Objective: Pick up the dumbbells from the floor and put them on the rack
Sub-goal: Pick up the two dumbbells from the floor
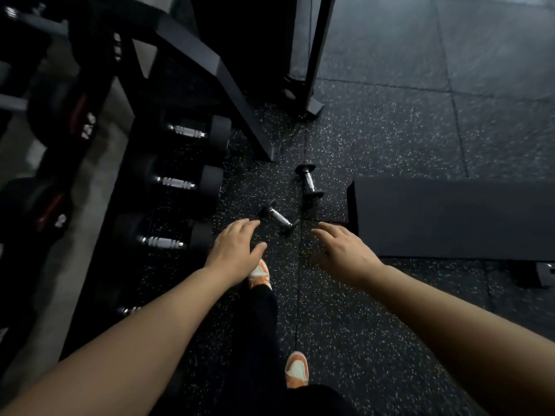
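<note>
Two small dumbbells with chrome handles and black ends lie on the speckled rubber floor. The nearer dumbbell (279,217) lies slanted just beyond my fingertips. The farther dumbbell (309,182) rests beside the corner of a bench pad. My left hand (235,250) reaches forward, palm down, fingers apart, holding nothing, just left of the nearer dumbbell. Palm down as well, my right hand (345,250) is spread and empty to the right of that dumbbell. The black dumbbell rack (99,181) stands at the left, with several larger dumbbells (177,183) on its lowest shelf.
A black padded bench (450,217) sits low at the right. A slanted black rack leg (240,94) and a machine's upright post (315,55) stand ahead. My feet in orange and white shoes (297,369) stand on the floor between rack and bench.
</note>
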Demonstrator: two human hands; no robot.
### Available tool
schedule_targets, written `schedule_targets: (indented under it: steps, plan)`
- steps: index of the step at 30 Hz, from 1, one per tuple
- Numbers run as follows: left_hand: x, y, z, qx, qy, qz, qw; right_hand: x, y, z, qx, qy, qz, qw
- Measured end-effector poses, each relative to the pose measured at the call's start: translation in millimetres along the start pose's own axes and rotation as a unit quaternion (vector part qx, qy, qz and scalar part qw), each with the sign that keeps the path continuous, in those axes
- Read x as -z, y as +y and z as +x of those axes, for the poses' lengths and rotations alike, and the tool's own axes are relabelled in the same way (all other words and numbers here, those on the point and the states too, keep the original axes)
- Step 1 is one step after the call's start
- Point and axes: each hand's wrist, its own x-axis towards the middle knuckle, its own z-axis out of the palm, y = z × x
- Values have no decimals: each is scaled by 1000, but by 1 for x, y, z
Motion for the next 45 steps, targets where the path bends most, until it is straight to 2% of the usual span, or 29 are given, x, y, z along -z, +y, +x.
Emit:
schedule_targets:
  steps: [6,13,21,24,30,36,40,42,45]
  plan:
    - [-44,-29,126,52,-67,-35,996,-23,50,109,-41,-53,21,998]
    - [-125,-44,229,145,-120,-101,977,-71,126,214,-54,-116,26,991]
    - [-234,-74,338,283,-107,-210,930,-144,212,334,-14,-189,1,982]
    - [-281,-83,379,356,-84,-275,889,-174,239,377,-16,-203,4,979]
    - [-367,-109,441,489,-15,-419,765,-240,289,446,-28,-221,3,975]
    - [-428,-142,490,558,42,-486,672,-288,321,492,-35,-227,-1,973]
    - [-456,-156,515,590,91,-532,601,-305,334,511,-34,-202,7,979]
    - [-468,-161,522,608,103,-537,575,-309,339,518,-29,-175,14,984]
    - [-482,-165,529,615,98,-544,562,-311,345,531,-20,-122,14,992]
